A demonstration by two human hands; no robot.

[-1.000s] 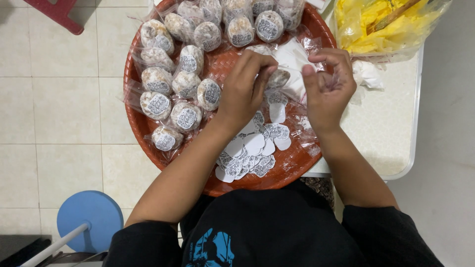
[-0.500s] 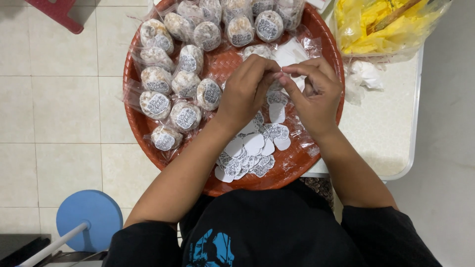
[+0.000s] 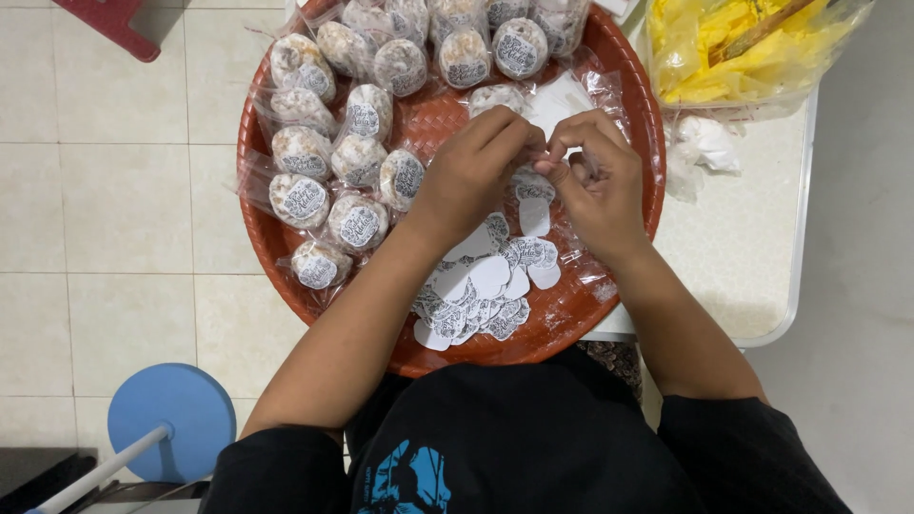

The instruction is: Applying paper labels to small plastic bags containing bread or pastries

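A round red woven tray [image 3: 624, 76] lies on a white table. Several wrapped round snacks [image 3: 360, 160] in clear bags with printed paper labels fill its far and left side. A heap of loose white paper labels [image 3: 486, 286] lies near the tray's front. My left hand [image 3: 471, 171] and my right hand [image 3: 595, 181] meet over the tray's middle, fingertips pinched together on a small clear plastic bag [image 3: 571, 100] with a white snack inside. What exactly sits between the fingertips is hidden.
A yellow plastic bag [image 3: 733, 48] with a wooden stick in it sits at the table's [image 3: 752, 257] far right, a crumpled white bag [image 3: 705, 143] beside it. On the tiled floor to the left stand a blue round stool [image 3: 171, 419] and a red stool [image 3: 114, 24].
My right hand has moved left toward my left hand; a second ago they were apart, now the fingertips touch over the bag.
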